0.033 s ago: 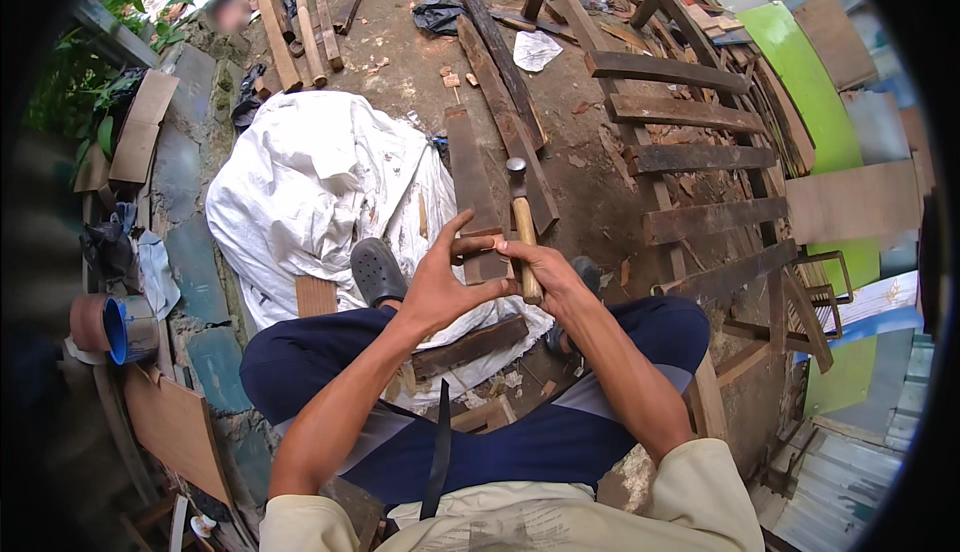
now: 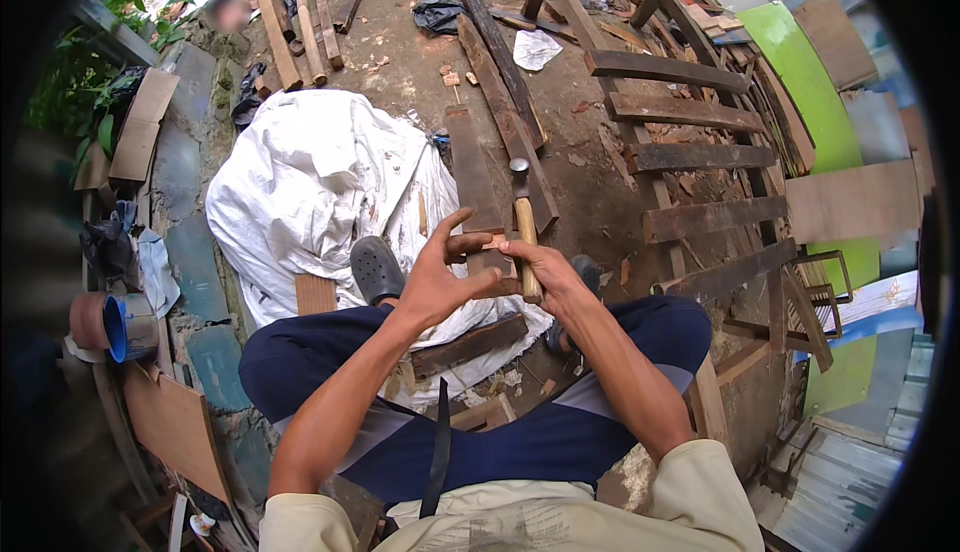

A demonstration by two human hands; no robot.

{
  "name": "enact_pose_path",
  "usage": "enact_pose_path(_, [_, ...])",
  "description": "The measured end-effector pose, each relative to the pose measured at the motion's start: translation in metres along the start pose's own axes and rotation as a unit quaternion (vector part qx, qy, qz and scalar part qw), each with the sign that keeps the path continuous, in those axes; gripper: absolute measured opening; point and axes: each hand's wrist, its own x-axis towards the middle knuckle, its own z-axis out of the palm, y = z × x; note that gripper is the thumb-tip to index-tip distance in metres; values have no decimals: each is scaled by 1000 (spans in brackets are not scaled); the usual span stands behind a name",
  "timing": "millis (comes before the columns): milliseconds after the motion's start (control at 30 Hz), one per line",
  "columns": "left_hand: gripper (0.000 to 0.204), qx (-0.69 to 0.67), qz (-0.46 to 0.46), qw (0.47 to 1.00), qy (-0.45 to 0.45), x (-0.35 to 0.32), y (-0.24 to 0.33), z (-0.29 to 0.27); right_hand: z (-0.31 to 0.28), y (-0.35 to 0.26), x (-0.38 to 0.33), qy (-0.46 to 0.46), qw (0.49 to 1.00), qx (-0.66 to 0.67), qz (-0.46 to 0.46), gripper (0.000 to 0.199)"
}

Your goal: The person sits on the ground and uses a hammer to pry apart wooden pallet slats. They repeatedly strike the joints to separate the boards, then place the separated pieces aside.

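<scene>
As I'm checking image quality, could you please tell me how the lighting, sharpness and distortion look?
Head view: soft daylight without hard shadows, the white sheet very bright; head view, centre: the hammer reads fairly clearly; head view, edges: the fisheye seems to bend the light-green panel, while the far left is dark and blurred.

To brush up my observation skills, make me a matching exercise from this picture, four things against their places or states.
1. hammer
2. white sheet
3. slatted wooden frame
4. bucket

A. right side of the picture
B. blue inside, at the far left
C. held in the right hand
D. crumpled in a heap

Pairs: 1-C, 2-D, 3-A, 4-B
</scene>
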Motion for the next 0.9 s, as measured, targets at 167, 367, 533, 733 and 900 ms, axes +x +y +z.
enact_pose_path(167, [71, -84, -142, 978, 126, 12, -20, -8, -18, 8, 2, 29, 999, 14, 17, 36])
enact_pose_path(367, [88, -131, -296, 946, -32, 16, -22, 22, -19, 4, -20, 80, 992, -94, -30, 37])
enact_pose_path(533, [82, -166, -311, 935, -25, 28, -24, 29, -8, -2, -32, 57, 962, -239, -120, 38])
enact_pose_path(733, [57, -355, -313, 881, 8, 31, -48, 32, -20, 12, -19, -20, 955, -244, -167, 41])
enact_pose_path(900, [68, -434, -319, 840, 63, 21, -39, 26, -15, 11, -24, 5, 952, -244, -183, 43])
